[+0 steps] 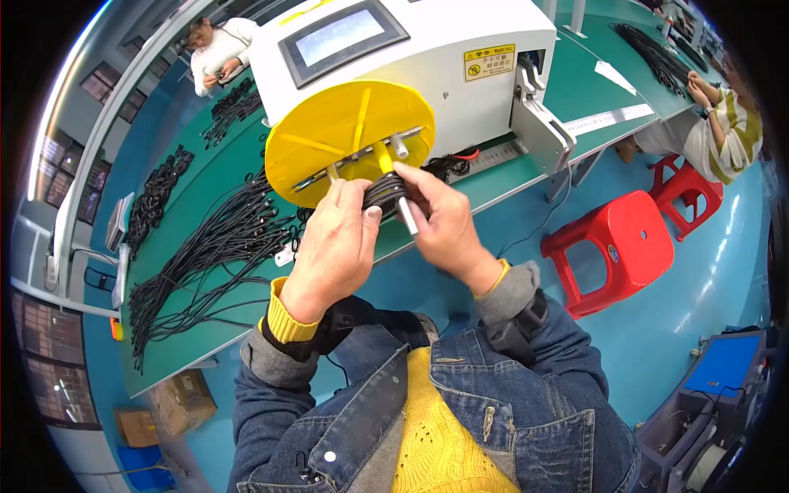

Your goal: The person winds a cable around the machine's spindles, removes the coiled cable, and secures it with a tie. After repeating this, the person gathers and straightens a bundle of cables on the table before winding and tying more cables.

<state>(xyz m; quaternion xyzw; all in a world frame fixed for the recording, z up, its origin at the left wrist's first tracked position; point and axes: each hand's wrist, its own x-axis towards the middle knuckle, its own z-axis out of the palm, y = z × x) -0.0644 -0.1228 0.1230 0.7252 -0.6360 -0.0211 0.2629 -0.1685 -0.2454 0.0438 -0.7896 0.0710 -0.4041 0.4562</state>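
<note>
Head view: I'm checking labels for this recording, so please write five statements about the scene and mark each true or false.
1. The left hand and the right hand both hold the coiled black cable. True.
2. A yellow disc is mounted on the white machine. True.
3. The left hand hangs open, away from the coiled black cable. False: its fingers are on it.
4. Loose black cables lie on the green table. True.
5. The nearest stool is blue. False: it is a red stool.
</note>
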